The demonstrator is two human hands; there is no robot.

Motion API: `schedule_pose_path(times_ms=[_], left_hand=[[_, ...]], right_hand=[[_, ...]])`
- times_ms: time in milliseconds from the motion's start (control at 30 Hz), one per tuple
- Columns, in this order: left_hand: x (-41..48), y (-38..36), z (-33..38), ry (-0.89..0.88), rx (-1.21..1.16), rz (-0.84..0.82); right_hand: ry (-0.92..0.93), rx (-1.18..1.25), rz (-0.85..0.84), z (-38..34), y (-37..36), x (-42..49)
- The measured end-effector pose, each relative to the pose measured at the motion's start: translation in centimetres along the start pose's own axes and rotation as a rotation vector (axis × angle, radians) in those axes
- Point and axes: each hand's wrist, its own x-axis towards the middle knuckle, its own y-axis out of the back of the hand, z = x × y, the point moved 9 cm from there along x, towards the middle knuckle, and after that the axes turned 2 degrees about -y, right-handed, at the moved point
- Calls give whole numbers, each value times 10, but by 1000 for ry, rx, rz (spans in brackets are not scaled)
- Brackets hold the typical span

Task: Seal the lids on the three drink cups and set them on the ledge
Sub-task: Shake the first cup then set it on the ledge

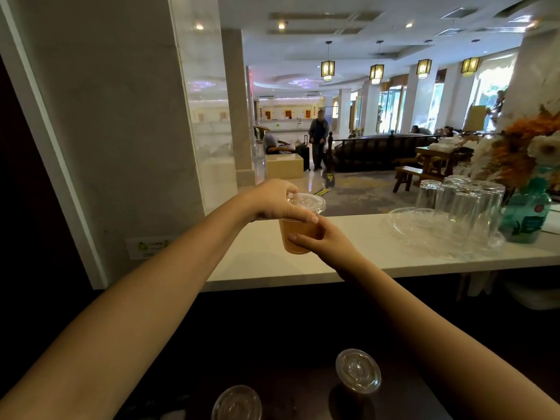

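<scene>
A clear plastic cup of amber drink (297, 239) with a clear lid (307, 202) is over the white ledge (378, 250), near its left part. My left hand (277, 203) grips the lid rim from above and the left. My right hand (322, 242) wraps the cup's lower side from the right. Whether the cup's base touches the ledge I cannot tell. Two more lidded cups stand on the dark lower counter near me: one at the bottom centre (237, 403), one to its right (358, 370).
On the ledge to the right sit a clear glass tray (403, 216) with several upturned glasses (463, 204), a teal bottle (525, 215) and a flower arrangement (521, 147). A marble pillar (127, 116) bounds the ledge on the left. Beyond is a lobby with a person standing.
</scene>
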Motion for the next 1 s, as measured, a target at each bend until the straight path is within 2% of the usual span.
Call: schedule_pose_path(times_ms=[467, 767, 1000], left_hand=[[41, 41, -83, 183, 167, -31], [71, 31, -154, 273, 216, -195], [89, 13, -196, 286, 224, -222]], right_hand=[[23, -31, -54, -5, -47, 78], [-64, -28, -39, 44, -83, 141], [-105, 1, -2, 81, -97, 164]])
